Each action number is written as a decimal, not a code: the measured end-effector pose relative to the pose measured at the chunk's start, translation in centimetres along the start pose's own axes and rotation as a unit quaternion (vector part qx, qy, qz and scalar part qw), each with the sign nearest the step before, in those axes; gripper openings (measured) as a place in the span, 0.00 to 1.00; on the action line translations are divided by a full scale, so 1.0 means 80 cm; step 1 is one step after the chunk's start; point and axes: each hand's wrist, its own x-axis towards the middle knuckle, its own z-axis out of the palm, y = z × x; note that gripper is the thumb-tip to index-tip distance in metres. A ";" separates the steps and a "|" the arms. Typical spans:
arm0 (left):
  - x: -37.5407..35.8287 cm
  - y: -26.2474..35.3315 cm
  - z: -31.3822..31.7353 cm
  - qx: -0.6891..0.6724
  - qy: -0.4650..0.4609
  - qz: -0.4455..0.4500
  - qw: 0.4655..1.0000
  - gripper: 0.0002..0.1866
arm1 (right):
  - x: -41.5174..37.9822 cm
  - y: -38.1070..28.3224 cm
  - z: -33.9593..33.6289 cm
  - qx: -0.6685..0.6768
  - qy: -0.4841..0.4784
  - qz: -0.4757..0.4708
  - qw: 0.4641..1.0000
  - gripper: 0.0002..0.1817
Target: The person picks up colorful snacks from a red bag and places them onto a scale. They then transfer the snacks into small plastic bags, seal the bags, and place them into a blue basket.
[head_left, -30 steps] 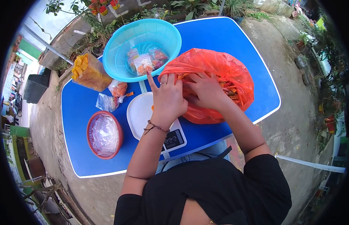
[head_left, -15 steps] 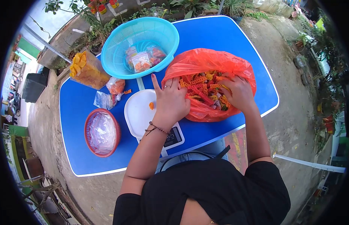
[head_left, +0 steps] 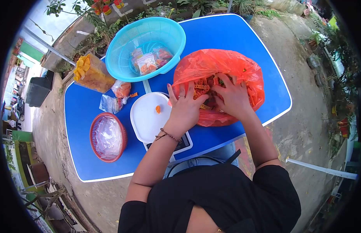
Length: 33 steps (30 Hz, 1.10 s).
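A red plastic bag [head_left: 250, 66] stands with its mouth spread, holding orange, red and yellow ladder-shaped crackers [head_left: 201, 90]. At the bag's left rim is my left hand [head_left: 185, 114], fingers apart, with the thumb over the crackers. My right hand [head_left: 236, 100] reaches in from the right, its spread fingers among the crackers and its fingertips partly hidden. Neither hand visibly lifts anything. Left of the bag, a white kitchen scale [head_left: 143, 122] carries one small orange piece [head_left: 158, 109]; my left forearm covers part of its display.
A turquoise basket [head_left: 116, 58] with several filled packets stands at the back. A bag of yellow chips [head_left: 93, 79] and small plastic packets [head_left: 110, 104] lie left. The red basket [head_left: 93, 141] holds clear bags [head_left: 108, 138]. All stand on the blue table [head_left: 81, 124].
My right hand has shifted left within the bag, closer to my left hand. The left hand's fingers have spread, and the bag's rim has folded further over the crackers.
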 end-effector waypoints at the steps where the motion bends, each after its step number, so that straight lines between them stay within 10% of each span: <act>1: -0.001 0.001 -0.004 -0.004 -0.026 -0.003 1.000 0.23 | 0.002 0.008 -0.002 -0.014 -0.001 0.018 1.000 0.13; 11: 0.009 0.002 -0.011 -0.007 -0.033 -0.055 0.998 0.33 | -0.002 0.042 0.008 0.003 0.033 0.061 0.998 0.13; 33: 0.003 0.012 0.003 -0.035 -0.031 -0.012 0.999 0.22 | 0.023 -0.012 0.034 -0.006 0.004 0.082 0.997 0.24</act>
